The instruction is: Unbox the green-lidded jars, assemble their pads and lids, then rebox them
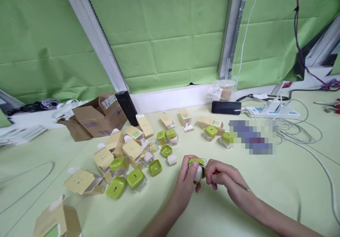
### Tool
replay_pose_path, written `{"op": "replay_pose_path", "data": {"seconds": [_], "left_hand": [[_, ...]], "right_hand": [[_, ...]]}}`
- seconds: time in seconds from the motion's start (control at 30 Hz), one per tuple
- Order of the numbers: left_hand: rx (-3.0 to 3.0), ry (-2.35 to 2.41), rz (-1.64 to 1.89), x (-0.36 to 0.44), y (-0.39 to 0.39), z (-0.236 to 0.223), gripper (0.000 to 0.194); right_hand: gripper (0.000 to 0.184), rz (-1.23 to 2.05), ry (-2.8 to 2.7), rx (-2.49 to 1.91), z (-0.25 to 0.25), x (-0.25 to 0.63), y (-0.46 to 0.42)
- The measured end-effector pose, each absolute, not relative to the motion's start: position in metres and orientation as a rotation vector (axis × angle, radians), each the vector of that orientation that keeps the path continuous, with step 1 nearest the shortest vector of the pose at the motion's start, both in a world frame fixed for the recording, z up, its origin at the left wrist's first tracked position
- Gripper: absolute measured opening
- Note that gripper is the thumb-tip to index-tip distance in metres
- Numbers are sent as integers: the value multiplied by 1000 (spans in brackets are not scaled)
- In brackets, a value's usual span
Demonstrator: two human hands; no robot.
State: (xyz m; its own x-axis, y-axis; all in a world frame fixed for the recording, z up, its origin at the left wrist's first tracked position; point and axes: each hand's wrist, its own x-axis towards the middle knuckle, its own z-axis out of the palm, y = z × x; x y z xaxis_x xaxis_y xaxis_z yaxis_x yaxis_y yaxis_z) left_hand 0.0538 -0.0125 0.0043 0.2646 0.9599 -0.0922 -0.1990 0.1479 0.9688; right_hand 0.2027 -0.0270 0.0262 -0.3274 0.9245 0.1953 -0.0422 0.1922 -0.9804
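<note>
My left hand (188, 175) is closed around a small green lid (196, 161) with a white roll (198, 174) against it, the thumb pressing on them. Close on its right, my right hand (222, 175) is closed on a thin metal tool (244, 187) with a red part between the fingers. The tool's tip meets the lid's right edge; its exact kind is hard to make out. Left of my hands lie another white roll (172, 160) and two upturned green lids (155, 167). Several clear square jars with green lids (136, 179) stand farther left.
Several opened small cartons (82, 181) spread across the left of the table. Behind them are a brown cardboard box (97, 118) and a black cylinder (126, 108). A phone (226, 107), a power strip (273, 112) and coiled white cables (297, 131) lie at the back right.
</note>
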Motion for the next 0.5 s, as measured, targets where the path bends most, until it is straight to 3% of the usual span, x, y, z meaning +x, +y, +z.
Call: {"op": "replay_pose_path", "data": {"seconds": [0.3, 0.5], "left_hand": [[881, 733, 907, 54, -13, 5, 32], [868, 714, 904, 58, -16, 5, 33]], "right_hand": [[20, 1180, -1644, -924, 20, 212, -24], [22, 709, -1932, -807, 24, 216, -27]]}}
